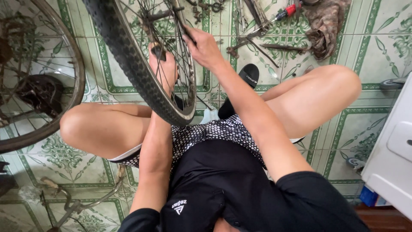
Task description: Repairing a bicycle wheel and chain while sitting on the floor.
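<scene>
The left hand (164, 68) is being pressed in among the spokes (171, 38) of the bicycle wheel (141, 64), its fingers seen through the wires and curled closed around something dark there; just what is being gripped cannot be told. The right hand (205, 47) is being held against the wheel's rim (189, 77), fingers folded shut on a slim dark tool (187, 33) that is being pushed in at the spokes. The wheel itself is being kept upright between the knees, its knobbly black tyre (128, 60) being propped over the lap, low edge just above the patterned shorts (214, 131).

Outward from there: a black sandal (244, 83) is being shown just beyond the right forearm, planted on the green-and-white tiled floor (377, 38). Toward the floor's far edge, a scatter of hand tools (253, 36) is being left lying, a red-handled screwdriver (285, 13) among them, with a crumpled brown rag (324, 25) just beside. At the left edge, a second, bare rusty wheel (43, 77) is being leaned in, well apart from the hands. In the near left corner, a bent metal frame piece (77, 204) is being left flat on the tiles. At the right edge, a white cabinet (392, 159) is being glimpsed, with a small castor (355, 162) near its foot.
</scene>
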